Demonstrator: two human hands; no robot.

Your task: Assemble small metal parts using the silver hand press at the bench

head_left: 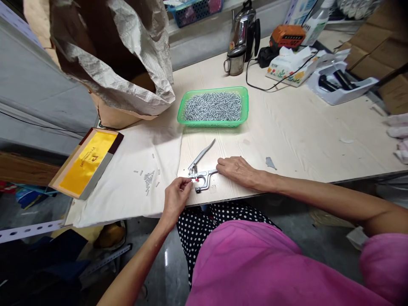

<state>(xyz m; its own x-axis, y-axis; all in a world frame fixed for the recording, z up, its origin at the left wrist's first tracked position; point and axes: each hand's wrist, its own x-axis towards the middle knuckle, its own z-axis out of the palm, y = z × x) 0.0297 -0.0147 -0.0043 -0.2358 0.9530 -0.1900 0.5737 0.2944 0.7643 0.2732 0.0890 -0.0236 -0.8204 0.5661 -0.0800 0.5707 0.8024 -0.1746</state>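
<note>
A pair of silver snap-fastener pliers lies on the table near its front edge, its upper handle swung up and a red piece in the jaw. My right hand is closed around the end of the lower handle. At the jaws, my left hand is in a pinch; whatever sits between thumb and finger is too small to make out. Left of that hand, a small pile of silver metal pieces rests on a white cloth, with several strays around it. Behind the pliers stands a green basket full of similar small metal pieces.
A large open sack stands at the back left, above a yellow box. At the back are a kettle, a glass mug, an orange battery, a tissue pack and a white tray. A grey scrap lies right.
</note>
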